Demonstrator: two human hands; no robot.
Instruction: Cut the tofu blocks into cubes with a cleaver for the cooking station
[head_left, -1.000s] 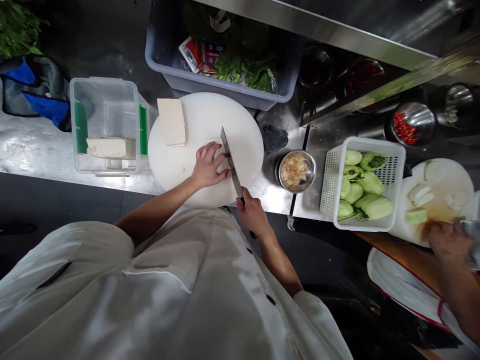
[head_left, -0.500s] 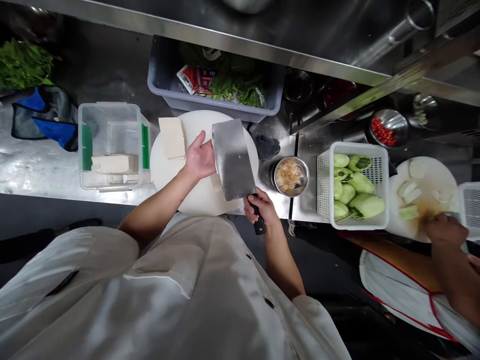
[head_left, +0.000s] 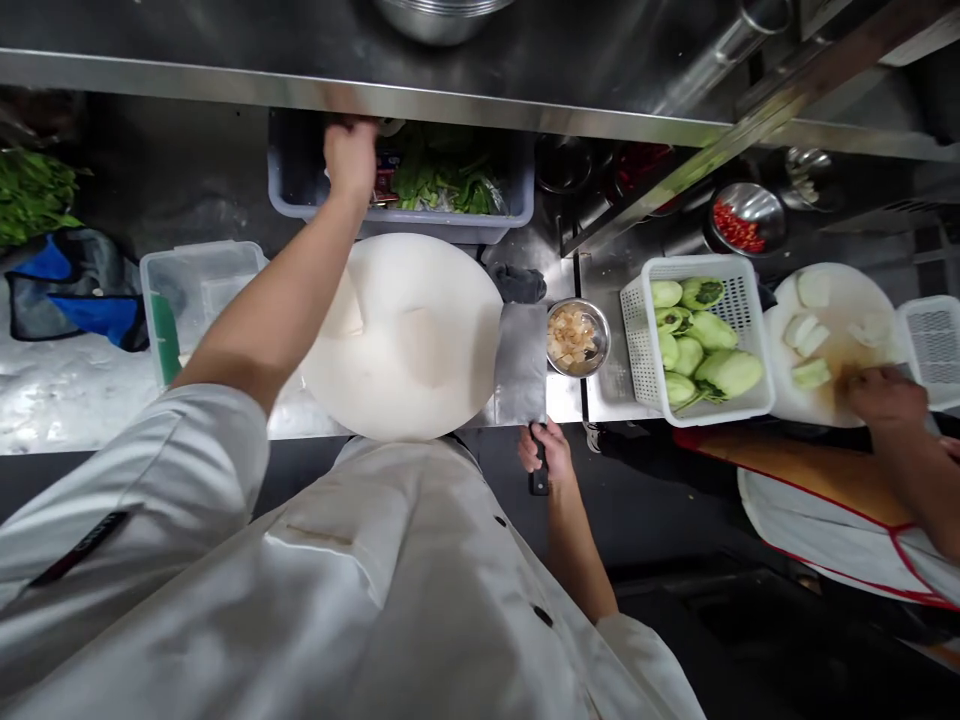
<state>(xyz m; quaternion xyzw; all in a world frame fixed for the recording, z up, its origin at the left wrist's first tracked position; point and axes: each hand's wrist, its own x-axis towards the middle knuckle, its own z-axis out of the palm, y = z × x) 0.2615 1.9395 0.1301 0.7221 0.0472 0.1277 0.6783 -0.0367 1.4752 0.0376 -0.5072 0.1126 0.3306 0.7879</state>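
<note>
My right hand (head_left: 553,452) is wrapped round the black handle of a cleaver (head_left: 521,362). Its broad blade lies flat-on to my view at the right edge of the round white cutting board (head_left: 457,290). Reaching over the grey-blue bin (head_left: 296,205), my left hand (head_left: 350,160) has its fingertips hidden near the shelf edge, so its grip cannot be made out. A pale block that looks like tofu (head_left: 346,308) rests on the board's left side, partly covered by my left forearm. A faint wet patch marks the board's middle.
Leafy greens (head_left: 450,180) and packets lie in the bin. Left stands a clear plastic container (head_left: 161,275). A steel bowl of pale pieces (head_left: 576,338) sits right of the cleaver, then a white basket of green vegetables (head_left: 645,350). A co-worker's hand (head_left: 889,395) is at another board.
My left hand has left the cutting board and moved forward to the bin. The cleaver has shifted right with my right hand, off the board's middle. The view has shifted slightly.
</note>
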